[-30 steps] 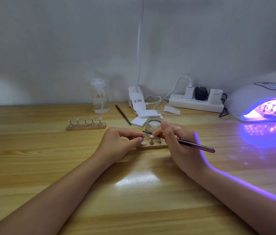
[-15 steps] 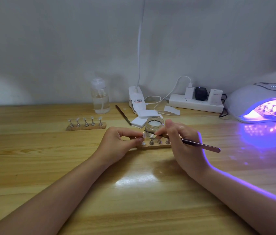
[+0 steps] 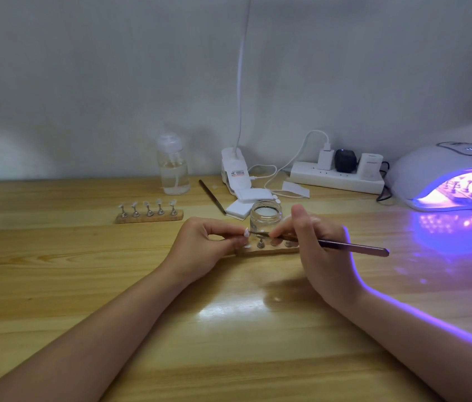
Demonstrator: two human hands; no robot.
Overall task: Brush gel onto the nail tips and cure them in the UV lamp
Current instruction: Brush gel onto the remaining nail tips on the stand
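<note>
My left hand pinches a small stand bearing a clear nail tip just above a wooden holder strip with several more stands. My right hand grips a thin gel brush; its bristle end touches that nail tip. An open glass gel jar stands right behind the strip. A second wooden strip with several nail tips lies to the left. The white UV lamp at the right glows purple, with another strip of tips inside.
A clear pump bottle, a spare dark brush, white pads, a clip lamp base and a power strip with plugs line the back of the wooden table.
My right hand and the brush have shifted slightly to the right; the brush tip stays at the nail tip held by my left hand.
</note>
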